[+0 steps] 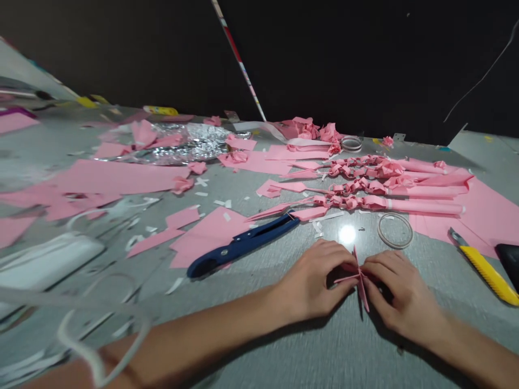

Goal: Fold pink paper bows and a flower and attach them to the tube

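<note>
A small folded pink paper piece (362,292) with several thin flaps stands between my hands, just above the grey table (316,351). My left hand (314,278) pinches its left side between thumb and fingers. From the right, my right hand (407,292) grips the same piece with its fingertips. Behind my right hand lies a thin round ring (395,230). Dark blue scissors (243,246) rest beyond my left forearm, their tips near the pink paper chains.
Pink chains with rolled paper ends (425,206) lie behind my hands. A yellow cutter (486,273) is at the right. Pink sheets (214,232), crinkled silver foil (194,141) and white scraps spread leftward. A dark panel (324,59) stands behind the table.
</note>
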Demonstrator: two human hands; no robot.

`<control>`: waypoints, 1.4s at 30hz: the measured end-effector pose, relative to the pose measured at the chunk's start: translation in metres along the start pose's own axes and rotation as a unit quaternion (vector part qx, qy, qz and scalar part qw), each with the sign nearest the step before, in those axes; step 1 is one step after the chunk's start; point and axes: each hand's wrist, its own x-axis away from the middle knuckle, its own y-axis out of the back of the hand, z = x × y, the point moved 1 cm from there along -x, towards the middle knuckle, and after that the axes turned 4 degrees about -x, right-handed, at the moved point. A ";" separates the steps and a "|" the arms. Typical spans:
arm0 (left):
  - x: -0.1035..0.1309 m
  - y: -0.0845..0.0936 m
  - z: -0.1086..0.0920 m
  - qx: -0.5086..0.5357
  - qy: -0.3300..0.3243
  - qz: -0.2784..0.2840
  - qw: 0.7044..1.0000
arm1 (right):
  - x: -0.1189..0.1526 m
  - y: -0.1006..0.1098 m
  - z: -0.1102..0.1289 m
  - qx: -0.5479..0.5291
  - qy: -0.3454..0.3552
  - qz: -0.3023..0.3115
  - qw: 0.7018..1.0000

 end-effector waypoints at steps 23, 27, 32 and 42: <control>-0.001 -0.001 -0.003 -0.006 -0.071 -0.020 0.997 | 0.006 -0.001 -0.003 -0.037 0.012 0.002 0.999; -0.002 0.004 -0.002 0.038 -0.062 0.001 0.997 | 0.007 0.001 -0.004 -0.052 -0.001 0.014 0.999; -0.003 0.003 -0.002 0.025 -0.073 -0.010 0.997 | 0.006 0.002 -0.004 -0.067 -0.014 0.030 0.997; -0.001 0.002 0.000 0.017 -0.088 -0.016 0.996 | 0.005 0.002 -0.004 -0.080 0.006 0.022 0.997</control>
